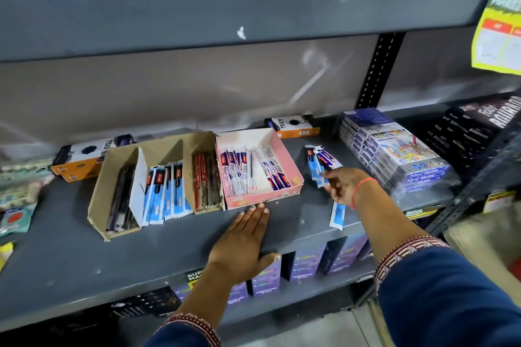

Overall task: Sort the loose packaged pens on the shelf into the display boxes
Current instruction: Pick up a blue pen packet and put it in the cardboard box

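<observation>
A pink display box (284,160) holds white and blue packaged pens. Left of it stands a brown cardboard box (97,194) with three compartments: dark pens, blue-packaged pens (165,191) and red pens (204,177). My left hand (242,239) lies flat and open on the grey shelf (70,262), fingertips just short of the pink box's front wall. My right hand (342,186) pinches a small bunch of loose packaged pens (320,162) right of the pink box. One more blue packet (337,214) lies by the shelf edge, under my right wrist.
Orange-and-black boxes (81,160) sit behind the display boxes. A wrapped stack of colour-pencil boxes (394,155) stands to the right, dark boxes (473,132) beyond it. Packets (17,197) lie at the far left. Purple boxes (307,262) fill the shelf below.
</observation>
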Available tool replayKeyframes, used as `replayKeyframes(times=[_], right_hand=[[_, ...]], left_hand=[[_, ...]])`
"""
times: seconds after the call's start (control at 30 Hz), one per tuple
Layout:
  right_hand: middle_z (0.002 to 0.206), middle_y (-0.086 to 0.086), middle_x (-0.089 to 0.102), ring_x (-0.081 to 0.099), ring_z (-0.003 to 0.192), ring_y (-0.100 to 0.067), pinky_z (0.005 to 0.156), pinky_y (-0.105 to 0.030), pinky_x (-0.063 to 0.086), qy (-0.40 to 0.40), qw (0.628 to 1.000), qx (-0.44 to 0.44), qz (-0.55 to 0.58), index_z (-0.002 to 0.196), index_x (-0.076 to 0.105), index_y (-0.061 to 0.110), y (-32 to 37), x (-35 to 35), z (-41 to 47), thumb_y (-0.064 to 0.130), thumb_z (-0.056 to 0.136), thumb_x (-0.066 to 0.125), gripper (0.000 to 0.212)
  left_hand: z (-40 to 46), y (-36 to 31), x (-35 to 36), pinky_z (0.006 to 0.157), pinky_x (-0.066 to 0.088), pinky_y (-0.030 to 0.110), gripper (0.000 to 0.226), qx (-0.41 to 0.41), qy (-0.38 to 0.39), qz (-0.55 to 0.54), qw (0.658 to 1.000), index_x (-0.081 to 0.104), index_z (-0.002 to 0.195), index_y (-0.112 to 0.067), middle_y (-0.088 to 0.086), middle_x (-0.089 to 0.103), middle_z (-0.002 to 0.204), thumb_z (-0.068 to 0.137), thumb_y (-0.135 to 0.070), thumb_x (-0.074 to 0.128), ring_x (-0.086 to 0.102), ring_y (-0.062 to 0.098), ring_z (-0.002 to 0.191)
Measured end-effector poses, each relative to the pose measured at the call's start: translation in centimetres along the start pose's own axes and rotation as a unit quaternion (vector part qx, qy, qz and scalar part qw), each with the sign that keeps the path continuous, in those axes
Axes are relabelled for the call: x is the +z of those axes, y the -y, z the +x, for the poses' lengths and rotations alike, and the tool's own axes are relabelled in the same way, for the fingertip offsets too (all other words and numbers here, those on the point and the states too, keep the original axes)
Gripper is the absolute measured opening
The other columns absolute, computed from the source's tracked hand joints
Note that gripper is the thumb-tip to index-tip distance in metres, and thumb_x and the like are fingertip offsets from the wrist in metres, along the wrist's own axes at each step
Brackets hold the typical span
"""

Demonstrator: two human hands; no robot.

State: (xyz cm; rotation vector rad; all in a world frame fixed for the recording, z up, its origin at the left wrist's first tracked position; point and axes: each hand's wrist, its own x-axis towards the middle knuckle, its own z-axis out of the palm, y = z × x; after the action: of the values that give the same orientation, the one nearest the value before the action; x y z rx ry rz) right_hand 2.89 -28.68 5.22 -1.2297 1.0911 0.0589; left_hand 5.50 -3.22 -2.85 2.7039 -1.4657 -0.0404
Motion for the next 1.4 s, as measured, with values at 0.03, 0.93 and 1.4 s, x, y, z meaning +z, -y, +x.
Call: replayKeyframes(times=[0.03,0.93,1.4], right_hand=[[0.063,-0.002,0.045,0.04,0.052,-0.01,0.03,-0.012,0.028,-0.005,1.0,0.004,-0.009,0.064,0.051,0.011,0.0,0.0,-0.1,0.009,0.092,0.051,0.027],[0.048,0.009,0.067,0.052,0.055,-0.01,0.05,-0.013,0.043,0.103,0.965,-0.22,0.1,0.068,0.068,0.013,-8.8,2.5,-9.0,-0.004,0.078,0.066,0.02],[0.054,0.007,0.072,0.059,0.052,-0.004,0.055,-0.015,0.05,0.194,0.944,-0.259,0.065,0.064,0.073,0.017,-9.2,4.7,-12.4,-0.002,0.077,0.067,0.024]], left_hand=[[0.0,0.0,0.0,0.104,-0.023,0.024,0.085,-0.001,0.001,0.001,1.0,-0.014,0.144,-0.013,0.005,-0.014,0.156,0.089,-0.063,0.025,-0.014,0.017,0.141],[0.0,0.4,0.4,0.113,-0.005,0.027,0.087,-0.049,-0.016,-0.028,0.998,0.0,0.146,-0.013,0.003,0.0,0.157,0.085,-0.07,0.022,-0.003,0.014,0.142],[-3.4,2.3,0.7,0.113,0.003,0.027,0.092,-0.123,-0.051,-0.035,0.99,0.005,0.147,-0.015,0.002,0.011,0.156,0.078,-0.076,0.015,0.007,0.016,0.142]])
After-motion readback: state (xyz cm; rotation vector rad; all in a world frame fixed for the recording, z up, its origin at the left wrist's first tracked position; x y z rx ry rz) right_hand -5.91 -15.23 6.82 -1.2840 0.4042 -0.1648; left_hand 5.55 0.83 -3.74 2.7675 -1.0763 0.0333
